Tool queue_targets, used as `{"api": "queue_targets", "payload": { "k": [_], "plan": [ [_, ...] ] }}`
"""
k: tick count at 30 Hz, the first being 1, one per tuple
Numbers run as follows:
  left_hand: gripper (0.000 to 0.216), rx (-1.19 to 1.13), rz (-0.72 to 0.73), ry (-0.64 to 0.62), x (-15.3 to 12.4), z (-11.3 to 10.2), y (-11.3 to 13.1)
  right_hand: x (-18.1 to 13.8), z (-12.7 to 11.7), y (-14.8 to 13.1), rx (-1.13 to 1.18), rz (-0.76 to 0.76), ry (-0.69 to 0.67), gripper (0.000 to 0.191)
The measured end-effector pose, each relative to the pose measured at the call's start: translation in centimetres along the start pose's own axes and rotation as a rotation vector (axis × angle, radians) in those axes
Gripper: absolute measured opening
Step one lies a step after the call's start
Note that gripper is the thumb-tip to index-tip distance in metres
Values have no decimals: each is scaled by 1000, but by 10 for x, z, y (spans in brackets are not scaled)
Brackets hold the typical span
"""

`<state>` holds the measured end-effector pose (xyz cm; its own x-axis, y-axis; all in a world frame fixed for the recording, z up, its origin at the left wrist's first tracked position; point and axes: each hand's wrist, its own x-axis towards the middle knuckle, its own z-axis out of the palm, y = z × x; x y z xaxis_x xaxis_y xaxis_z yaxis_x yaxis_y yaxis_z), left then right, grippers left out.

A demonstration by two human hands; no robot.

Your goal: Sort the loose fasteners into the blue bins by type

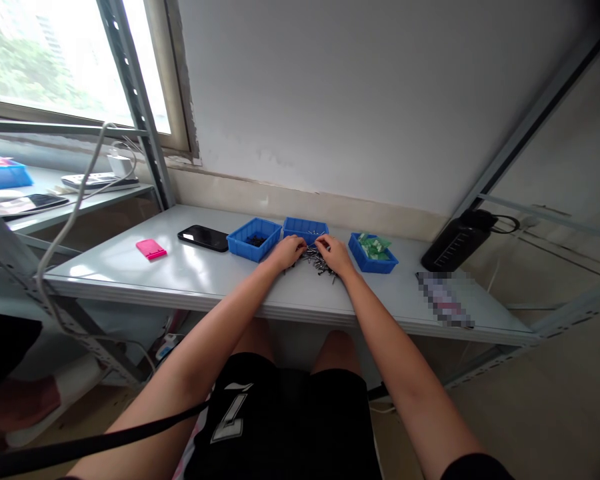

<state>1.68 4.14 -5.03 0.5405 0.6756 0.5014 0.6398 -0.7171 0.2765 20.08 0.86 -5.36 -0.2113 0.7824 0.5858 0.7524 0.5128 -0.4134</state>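
Observation:
On the grey-white shelf top (210,273) lies a loose pile of thin metal pieces that look like screws (316,259). Over the left side of the pile is my left hand (289,252), its fingers curled and pinched together. My right hand (334,255) bends in from the other side, thumb and fingertips closed at the pile. What either hand pinches is too small to make out. Just behind the hands stands a blue bin (305,225) with a few thin metal pieces in it. Left of them, another blue bin (236,245) holds small black parts (256,240).
To the right, a blue bin (380,267) holds green-and-clear packets (374,245). Beyond are a black bottle (455,243) and a blurred-out flat item (443,300). A black phone (203,238) and pink case (151,249) lie left. A white cable (83,193) hangs by the metal post.

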Motion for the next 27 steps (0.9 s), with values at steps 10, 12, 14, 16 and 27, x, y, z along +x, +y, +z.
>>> {"api": "queue_targets", "payload": {
  "k": [10,12,14,16,27],
  "plan": [
    [28,-46,34,104,0,-4,5,-3,1,2,-17,2,-167,27],
    [28,-56,54,100,0,-4,7,-4,1,1,-14,2,-175,27],
    [28,-61,61,101,0,-5,8,-3,1,0,-7,7,-166,28],
    [28,-61,56,108,0,-6,8,-3,0,0,3,19,-144,28],
    [27,-50,12,11,-2,-2,6,-2,-2,0,119,104,23,29]
  ]
}}
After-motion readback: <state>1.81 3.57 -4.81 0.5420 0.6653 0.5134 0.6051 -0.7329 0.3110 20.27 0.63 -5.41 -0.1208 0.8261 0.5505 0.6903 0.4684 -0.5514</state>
